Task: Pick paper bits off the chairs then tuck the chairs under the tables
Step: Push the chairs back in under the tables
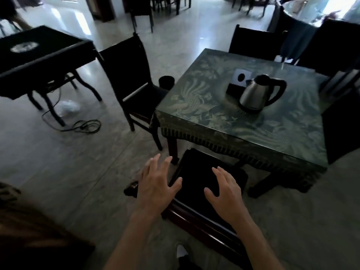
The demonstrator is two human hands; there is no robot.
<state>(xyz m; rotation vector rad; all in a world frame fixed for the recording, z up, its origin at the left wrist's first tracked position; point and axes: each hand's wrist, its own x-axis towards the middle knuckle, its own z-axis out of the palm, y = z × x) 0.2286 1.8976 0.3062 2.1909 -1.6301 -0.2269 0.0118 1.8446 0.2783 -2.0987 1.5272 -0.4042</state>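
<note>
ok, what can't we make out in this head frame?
- Dark wooden chair's seat, head view: too dark to show paper bits.
- Whether the left hand or right hand touches it: unclear.
- Small dark object on the floor: partly behind the left hand.

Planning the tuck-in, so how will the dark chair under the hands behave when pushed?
The chair looks like solid dark wood, so probably stiff and fairly heavy. On the polished floor its legs should slide rather than catch. Pushed high on the backrest, it might tip slightly forward.
</note>
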